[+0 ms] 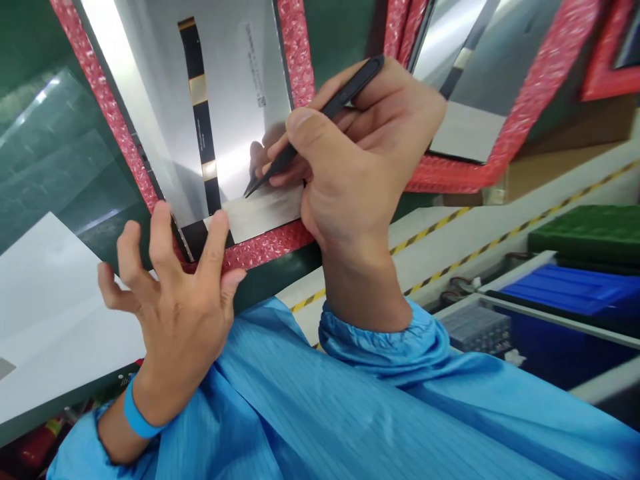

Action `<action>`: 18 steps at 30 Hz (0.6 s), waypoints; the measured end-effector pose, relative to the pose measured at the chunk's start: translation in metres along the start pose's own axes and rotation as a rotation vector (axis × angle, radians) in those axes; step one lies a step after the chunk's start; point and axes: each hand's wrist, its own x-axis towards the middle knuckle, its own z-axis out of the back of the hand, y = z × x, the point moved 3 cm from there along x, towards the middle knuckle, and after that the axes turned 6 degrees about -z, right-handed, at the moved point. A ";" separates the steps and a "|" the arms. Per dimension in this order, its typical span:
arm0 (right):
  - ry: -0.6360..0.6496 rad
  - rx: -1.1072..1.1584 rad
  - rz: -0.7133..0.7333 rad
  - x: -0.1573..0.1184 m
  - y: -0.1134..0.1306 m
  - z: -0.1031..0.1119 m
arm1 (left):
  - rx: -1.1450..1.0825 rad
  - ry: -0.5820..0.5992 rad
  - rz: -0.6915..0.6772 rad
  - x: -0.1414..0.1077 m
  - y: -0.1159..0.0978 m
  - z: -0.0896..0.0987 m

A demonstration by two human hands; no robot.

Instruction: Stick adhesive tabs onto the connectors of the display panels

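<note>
Observed a green surface (340, 40) carrying framed panels, with clear sheets (55, 160) and a white sheet (60, 313) toward the left. Noted, beyond the edge, a pale floor crossed by yellow-and-black tape (431, 231), and a blue bin (575, 290) near a green block (585, 230) at lower right. Cannot tell the bin's contents.

Found a grey panel (150, 87) lying inside a pink bubble-wrap frame (260, 248), with a dark strip (195, 61) running along it and a pale band (275, 212) across its near end. Found a second panel (470, 127) to the right, inside a red wrap border (543, 87).

Recorded the right hand (355, 167) closed around a black pointed tool (340, 97), its tip at the pale band. Recorded the left hand (183, 313) open, fingers spread, index fingertip at the panel's near edge, beside the strip's lower end.
</note>
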 end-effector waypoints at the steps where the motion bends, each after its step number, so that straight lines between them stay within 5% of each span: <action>1: 0.005 0.018 0.007 0.001 -0.001 0.000 | 0.018 0.002 0.013 -0.003 0.002 0.003; 11: 0.034 0.183 0.019 0.003 -0.009 0.001 | 0.108 0.021 -0.125 0.015 -0.012 -0.006; 18: 0.012 0.248 -0.072 0.004 -0.015 -0.005 | 0.197 -0.043 -0.025 0.006 0.011 0.016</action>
